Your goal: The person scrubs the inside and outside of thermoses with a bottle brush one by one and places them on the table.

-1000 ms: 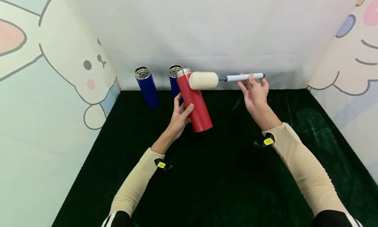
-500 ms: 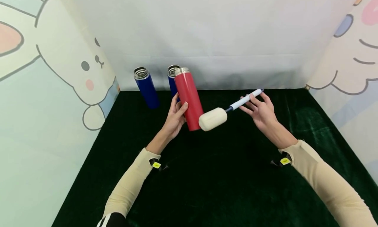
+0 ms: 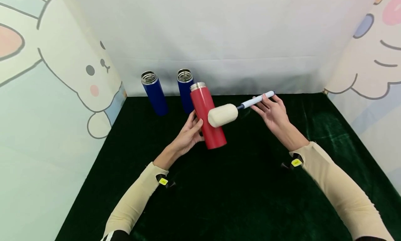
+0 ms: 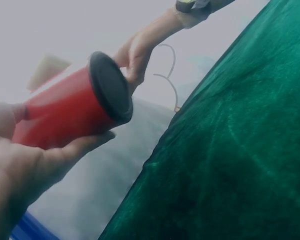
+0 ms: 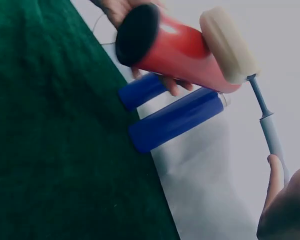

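Note:
My left hand grips a red bottle round its side and holds it tilted, its steel mouth up and uncapped. The bottle's dark base faces the left wrist camera. In my right hand is a bottle brush, pinched by its pale handle between thumb and fingers. Its cream sponge head overlaps the red bottle's side in the head view. The right wrist view also has the sponge head against the outside of the bottle.
Two blue bottles stand uncapped at the back of the table, one at the left and one just behind the red bottle. Dark green cloth covers the table. A white wall rises behind it, with printed side panels.
The brush swung down from level to slanting, then rose slightly back toward the red bottle. The red bottle has come a little lower and nearer, showing more of the blue bottle behind.

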A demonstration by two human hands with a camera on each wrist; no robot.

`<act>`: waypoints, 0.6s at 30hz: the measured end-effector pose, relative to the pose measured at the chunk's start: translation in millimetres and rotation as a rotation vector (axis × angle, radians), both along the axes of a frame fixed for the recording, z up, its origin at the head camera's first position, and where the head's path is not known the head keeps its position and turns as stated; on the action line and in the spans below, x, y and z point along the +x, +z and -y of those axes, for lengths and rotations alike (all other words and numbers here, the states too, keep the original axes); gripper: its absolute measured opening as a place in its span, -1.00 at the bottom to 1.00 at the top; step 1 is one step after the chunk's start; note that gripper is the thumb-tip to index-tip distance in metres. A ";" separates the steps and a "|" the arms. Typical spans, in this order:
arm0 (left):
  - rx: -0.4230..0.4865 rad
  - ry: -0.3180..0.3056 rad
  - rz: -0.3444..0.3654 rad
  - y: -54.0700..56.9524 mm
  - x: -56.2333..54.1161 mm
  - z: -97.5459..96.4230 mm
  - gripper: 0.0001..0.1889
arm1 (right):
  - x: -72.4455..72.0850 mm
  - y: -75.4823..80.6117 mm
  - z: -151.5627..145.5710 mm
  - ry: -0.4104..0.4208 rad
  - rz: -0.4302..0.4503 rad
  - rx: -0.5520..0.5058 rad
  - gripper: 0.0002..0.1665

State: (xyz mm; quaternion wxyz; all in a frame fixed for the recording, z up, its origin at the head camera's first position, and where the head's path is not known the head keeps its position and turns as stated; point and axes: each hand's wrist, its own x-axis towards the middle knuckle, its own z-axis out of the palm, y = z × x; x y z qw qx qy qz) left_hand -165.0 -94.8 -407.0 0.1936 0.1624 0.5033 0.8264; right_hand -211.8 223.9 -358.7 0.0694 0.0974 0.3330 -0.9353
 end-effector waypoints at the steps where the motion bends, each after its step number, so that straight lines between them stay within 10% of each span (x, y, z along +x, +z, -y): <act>1: -0.001 -0.018 0.005 -0.4 1.4 -0.6 -0.36 | -3.2 0.9 2.0 -0.008 -0.002 -0.017 -0.20; 8: -0.044 -0.015 0.011 -4.5 7.7 -4.4 -0.16 | -20.5 9.2 16.9 -0.059 -0.011 -0.148 -0.77; 18: -0.059 0.043 0.019 -6.5 9.9 -6.2 -0.14 | -24.6 10.6 24.2 -0.100 -0.011 -0.220 -0.42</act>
